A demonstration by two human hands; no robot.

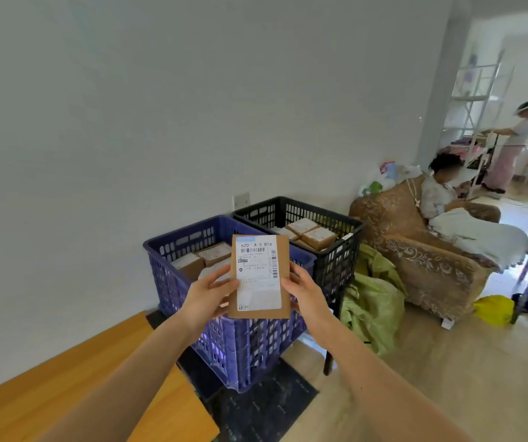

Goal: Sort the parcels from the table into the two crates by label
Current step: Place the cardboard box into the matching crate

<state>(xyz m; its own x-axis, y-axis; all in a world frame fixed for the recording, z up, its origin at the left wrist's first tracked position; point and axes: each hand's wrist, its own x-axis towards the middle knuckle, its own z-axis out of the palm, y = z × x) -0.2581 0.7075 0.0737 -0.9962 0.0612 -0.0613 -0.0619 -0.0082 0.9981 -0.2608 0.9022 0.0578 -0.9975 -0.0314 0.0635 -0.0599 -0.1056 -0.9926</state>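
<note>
Left hand (206,296), right hand (307,293): fingers grasped parcel (259,275) upright; I saw it block part of blue crate (240,346); black crate (336,269), green sack (374,301) beside.

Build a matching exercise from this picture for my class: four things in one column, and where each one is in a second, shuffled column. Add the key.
Things
1. parcel
2. blue crate
3. black crate
4. green sack

Places
A. crumpled on the floor
B. held between the left hand and the right hand
C. right-hand container, boxes inside
D. left-hand container, boxes inside

Pairs: 1-B, 2-D, 3-C, 4-A
</note>
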